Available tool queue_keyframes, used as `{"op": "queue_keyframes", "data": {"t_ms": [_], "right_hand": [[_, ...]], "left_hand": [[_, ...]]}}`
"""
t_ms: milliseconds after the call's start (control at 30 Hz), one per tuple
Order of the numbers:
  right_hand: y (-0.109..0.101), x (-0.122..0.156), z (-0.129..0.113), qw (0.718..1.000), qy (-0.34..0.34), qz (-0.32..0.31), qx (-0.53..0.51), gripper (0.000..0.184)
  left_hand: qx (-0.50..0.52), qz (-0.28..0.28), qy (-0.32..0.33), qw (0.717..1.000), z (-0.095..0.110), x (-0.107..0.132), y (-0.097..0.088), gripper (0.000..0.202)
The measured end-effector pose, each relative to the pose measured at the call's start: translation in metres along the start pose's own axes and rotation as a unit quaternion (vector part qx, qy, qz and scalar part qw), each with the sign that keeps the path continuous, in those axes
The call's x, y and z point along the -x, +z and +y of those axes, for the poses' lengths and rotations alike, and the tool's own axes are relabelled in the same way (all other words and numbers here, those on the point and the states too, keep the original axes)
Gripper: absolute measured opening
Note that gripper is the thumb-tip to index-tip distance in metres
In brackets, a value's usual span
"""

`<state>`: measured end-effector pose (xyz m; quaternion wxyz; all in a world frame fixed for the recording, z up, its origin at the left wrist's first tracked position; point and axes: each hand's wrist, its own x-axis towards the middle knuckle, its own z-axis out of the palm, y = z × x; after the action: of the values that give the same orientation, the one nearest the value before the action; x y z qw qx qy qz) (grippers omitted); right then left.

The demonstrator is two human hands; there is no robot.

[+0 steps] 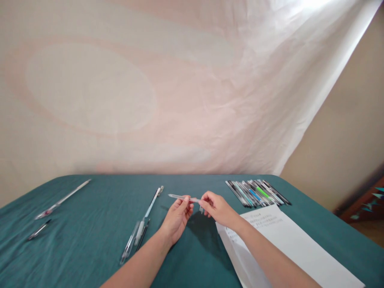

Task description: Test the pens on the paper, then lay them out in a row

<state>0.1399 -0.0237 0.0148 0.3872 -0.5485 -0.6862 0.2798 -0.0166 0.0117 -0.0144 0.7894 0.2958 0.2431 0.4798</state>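
Observation:
A slim, pale translucent pen (176, 196) is held nearly level above the table, its pointed end to the left. My left hand (177, 218) pinches it around the middle between thumb and fingers. At the pen's right end my right hand (218, 209) is closed with thumb and fingertips on it. A small clear piece (201, 209), perhaps a cap or clip, shows beneath the right fingertips; whether it is joined to the pen I cannot tell. Left of my left hand lie a white and light-blue pen (152, 203), a clear pen part (129, 243) and a dark thin pen (143, 234).
A row of many pens (255, 194) lies at the back right. Handwritten white paper (288, 240) lies under my right forearm. At the far left rest a long clear pen (64, 199) and a short dark-tipped piece (40, 230). Green cloth (90, 232) covers the table.

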Motion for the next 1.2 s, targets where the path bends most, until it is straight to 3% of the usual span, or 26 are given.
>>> {"op": "queue_keyframes", "data": {"t_ms": [167, 467, 733, 967, 1200], "right_hand": [[-0.0038, 0.0034, -0.0066, 0.998, -0.033, 0.010, 0.059, 0.029], [0.0009, -0.0007, 0.0017, 0.995, 0.058, -0.052, -0.070, 0.035], [-0.0042, 0.0036, -0.0032, 0.998, -0.038, -0.009, 0.046, 0.026], [0.0035, -0.0005, 0.0026, 0.996, 0.046, -0.048, -0.055, 0.038], [0.0003, 0.0026, -0.0031, 0.997, -0.038, 0.026, 0.067, 0.027]], "left_hand": [[-0.006, -0.004, 0.002, 1.000, 0.0014, -0.0004, 0.0014, 0.009], [-0.024, -0.018, 0.006, 1.000, -0.0002, -0.0043, -0.0030, 0.011], [-0.036, -0.011, 0.014, 0.999, 0.0016, -0.0029, -0.0023, 0.012], [-0.028, -0.014, 0.009, 0.999, 0.0032, -0.0015, 0.0005, 0.012], [-0.026, -0.014, 0.005, 1.000, 0.0029, -0.0007, 0.0015, 0.013]]}}
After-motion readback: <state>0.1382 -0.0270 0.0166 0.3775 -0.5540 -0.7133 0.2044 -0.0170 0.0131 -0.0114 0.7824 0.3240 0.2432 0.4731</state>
